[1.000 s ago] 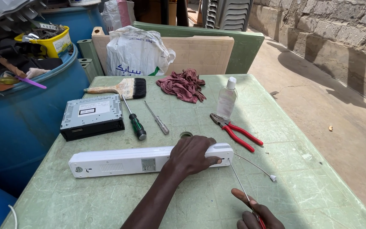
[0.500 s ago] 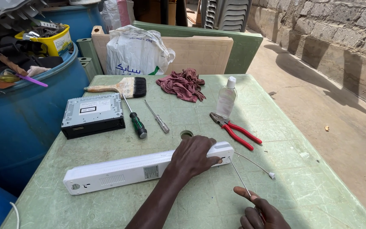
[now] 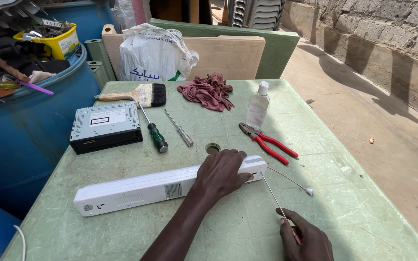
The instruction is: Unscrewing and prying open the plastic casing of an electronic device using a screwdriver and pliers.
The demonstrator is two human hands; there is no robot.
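On the green worktop (image 3: 122, 237), the left hand (image 3: 221, 171) presses flat on the light, rigid white lamp casing (image 3: 146, 188); the right hand (image 3: 306, 239) pinches a thin screwdriver (image 3: 274, 198).

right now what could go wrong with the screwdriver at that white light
The long screwdriver in the right hand meets the end of the white lamp housing at a shallow angle, so its tip might slip. The left hand presses close beside that tip and could get jabbed. The thin wire trailing from that end might snag.
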